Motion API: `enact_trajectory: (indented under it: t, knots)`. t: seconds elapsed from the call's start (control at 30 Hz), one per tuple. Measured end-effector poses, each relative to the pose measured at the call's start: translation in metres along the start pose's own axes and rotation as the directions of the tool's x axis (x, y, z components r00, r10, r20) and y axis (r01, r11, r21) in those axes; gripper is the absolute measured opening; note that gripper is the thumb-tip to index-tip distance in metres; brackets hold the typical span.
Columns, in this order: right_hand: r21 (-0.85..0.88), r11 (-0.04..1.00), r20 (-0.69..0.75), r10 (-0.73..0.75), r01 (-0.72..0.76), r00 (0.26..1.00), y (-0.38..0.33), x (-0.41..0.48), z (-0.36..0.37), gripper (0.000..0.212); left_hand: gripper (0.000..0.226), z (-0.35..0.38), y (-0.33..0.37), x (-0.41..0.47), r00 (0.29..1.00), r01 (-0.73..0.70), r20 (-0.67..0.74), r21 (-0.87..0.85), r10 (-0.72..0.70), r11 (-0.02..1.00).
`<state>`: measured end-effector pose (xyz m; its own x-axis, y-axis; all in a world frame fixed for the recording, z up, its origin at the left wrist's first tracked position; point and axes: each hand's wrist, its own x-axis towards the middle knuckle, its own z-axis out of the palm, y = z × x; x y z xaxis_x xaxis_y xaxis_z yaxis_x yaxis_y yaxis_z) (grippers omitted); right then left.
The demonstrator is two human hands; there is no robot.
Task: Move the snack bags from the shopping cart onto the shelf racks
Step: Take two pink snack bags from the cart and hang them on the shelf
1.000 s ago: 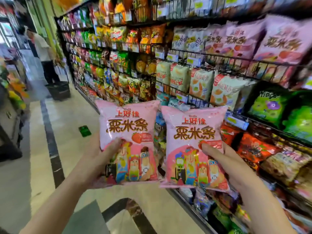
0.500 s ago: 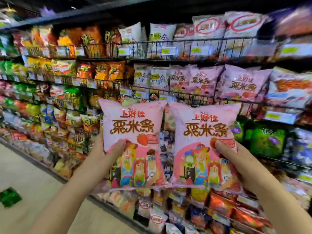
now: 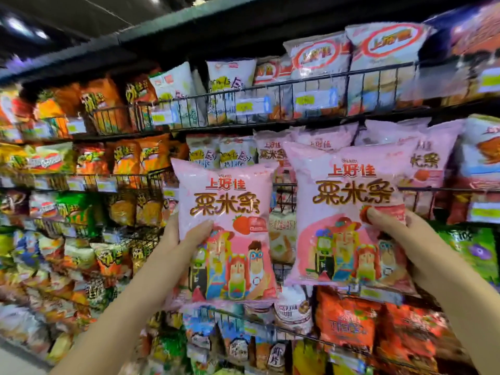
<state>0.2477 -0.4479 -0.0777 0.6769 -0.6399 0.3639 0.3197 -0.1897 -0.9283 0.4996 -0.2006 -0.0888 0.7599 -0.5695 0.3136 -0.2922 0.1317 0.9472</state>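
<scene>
Setting: a shop aisle, with black wire shelf racks (image 3: 297, 85) running across the whole view in several tiers, each tier packed with snack bags and carrying price tags (image 3: 305, 100) on its front rail. Much of the stock is blurring towards the edges.

Top tier: white bags with red ovals (image 3: 322, 55) are standing upright behind the rail. To the left, orange bags (image 3: 102, 98) are filling two tiers.

Middle tier: stocked pink bags (image 3: 422, 158) of the same print as the held ones are leaning behind the rail. A green bag (image 3: 470, 247) is sitting one tier down at the right, and orange-red bags (image 3: 349, 323) are lying lower still.

Item 1 – left pink bag (image 3: 227, 228): it is hanging upright in the air before the racks, lower than its twin and just beside it. The left hand (image 3: 176, 244) is gripping its left edge, thumb pressing on the front, fingers hidden behind, forearm rising from lower left.

Item 2 – right pink bag (image 3: 349, 212): it is hanging upright, covering part of the stocked pink bags and the middle rail; whether it is touching the rack cannot be told. The right hand (image 3: 400, 239) is clamping its right edge, thumb lying on the front, fingers hidden behind, forearm coming in from lower right.
</scene>
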Motion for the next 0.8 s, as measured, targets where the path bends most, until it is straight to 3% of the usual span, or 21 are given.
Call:
enact_trajectory:
  t: [0.1, 0.17, 0.23, 0.27, 0.4, 0.57, 0.63, 0.73, 0.8]
  knots:
    - [0.036, 0.999, -0.01, 0.011, -0.011, 1.0, 0.006, 0.034, 0.005, 0.045, 0.058, -0.003, -0.002, 0.038, 0.998, -0.042, 0.049, 0.029, 0.04, 0.999]
    - [0.056, 0.998, -0.056, 0.029, -0.025, 0.998, 0.01, 0.051, 0.006, 0.031, 0.038, 0.006, -0.001, 0.063, 0.997, -0.069, 0.021, 0.016, 0.068, 0.998]
    - [0.055, 0.998, -0.084, 0.039, -0.034, 0.996, 0.011, 0.064, 0.007, 0.027, 0.021, 0.011, -0.001, 0.083, 0.998, -0.068, -0.009, 0.031, 0.068, 0.997]
    - [0.051, 0.998, -0.1, 0.038, -0.033, 0.994, 0.011, 0.069, 0.008, 0.027, 0.023, 0.014, -0.001, 0.091, 0.998, -0.068, -0.011, 0.048, 0.069, 0.997]
    - [-0.044, 0.999, -0.173, 0.008, -0.016, 0.985, 0.007, 0.083, 0.005, 0.029, 0.061, 0.02, -0.005, 0.131, 0.994, -0.106, 0.036, 0.072, 0.104, 0.992]
    - [-0.086, 0.996, -0.24, -0.045, 0.025, 0.97, 0.002, 0.095, 0.008, 0.02, 0.032, 0.019, -0.012, 0.166, 0.98, -0.152, 0.141, 0.094, 0.138, 0.984]
    - [-0.118, 0.992, -0.237, -0.075, 0.048, 0.969, -0.001, 0.098, 0.013, 0.03, 0.028, 0.017, -0.012, 0.18, 0.969, -0.169, 0.192, 0.049, 0.157, 0.984]
    - [-0.176, 0.982, -0.229, -0.105, 0.065, 0.968, -0.005, 0.105, 0.022, 0.047, 0.053, 0.008, -0.012, 0.204, 0.93, -0.258, 0.27, 0.001, 0.248, 0.966]
    - [-0.219, 0.974, -0.231, -0.115, 0.064, 0.966, -0.004, 0.108, 0.023, 0.069, 0.057, 0.002, -0.015, 0.217, 0.917, -0.282, 0.291, -0.016, 0.274, 0.959]
